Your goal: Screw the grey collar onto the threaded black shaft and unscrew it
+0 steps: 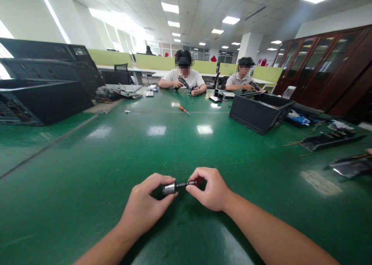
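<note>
My left hand (147,203) pinches a silver-and-black metal cylinder (169,188) between thumb and fingers. A thin dark shaft (181,184) runs from the cylinder toward the right. At the shaft's far end, my right hand (210,189) closes thumb and forefinger on a small metal end piece (192,183). Something dark red (199,180) shows within the curl of its fingers, too small to name. The part is held roughly level, low over the green tabletop (139,152). Whether the end piece is fixed to the shaft or only touching it, I cannot tell.
An orange-handled screwdriver (183,109) lies farther up the table. Black computer cases (43,102) stand at left, another open case (258,114) at right. Metal brackets (328,141) lie at the right edge. Across the table, two people hold power drills (183,82).
</note>
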Motion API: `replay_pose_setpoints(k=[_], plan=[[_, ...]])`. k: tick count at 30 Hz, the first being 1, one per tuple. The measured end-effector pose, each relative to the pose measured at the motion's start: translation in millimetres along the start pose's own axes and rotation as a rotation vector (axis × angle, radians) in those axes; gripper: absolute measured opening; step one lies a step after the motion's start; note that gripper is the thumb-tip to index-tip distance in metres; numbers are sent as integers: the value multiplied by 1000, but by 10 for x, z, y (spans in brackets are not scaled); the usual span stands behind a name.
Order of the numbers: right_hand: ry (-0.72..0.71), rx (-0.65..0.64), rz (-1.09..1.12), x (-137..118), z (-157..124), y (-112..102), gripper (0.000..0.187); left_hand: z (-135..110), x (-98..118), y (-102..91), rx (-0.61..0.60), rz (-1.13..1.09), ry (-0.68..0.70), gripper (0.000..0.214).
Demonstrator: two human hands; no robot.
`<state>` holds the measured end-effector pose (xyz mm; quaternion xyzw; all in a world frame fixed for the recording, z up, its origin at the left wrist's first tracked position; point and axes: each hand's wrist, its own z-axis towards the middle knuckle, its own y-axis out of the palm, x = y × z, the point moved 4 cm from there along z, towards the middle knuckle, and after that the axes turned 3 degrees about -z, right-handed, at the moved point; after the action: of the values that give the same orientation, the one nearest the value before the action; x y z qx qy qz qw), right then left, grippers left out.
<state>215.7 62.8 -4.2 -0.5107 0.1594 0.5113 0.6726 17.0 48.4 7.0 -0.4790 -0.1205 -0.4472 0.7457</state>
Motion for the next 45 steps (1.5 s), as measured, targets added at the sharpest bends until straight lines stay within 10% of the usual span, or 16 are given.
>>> replay_pose_setpoints(k=[45], plan=[[34, 49, 66, 22, 6, -34, 6, 2, -39, -34, 32, 9, 27, 17]])
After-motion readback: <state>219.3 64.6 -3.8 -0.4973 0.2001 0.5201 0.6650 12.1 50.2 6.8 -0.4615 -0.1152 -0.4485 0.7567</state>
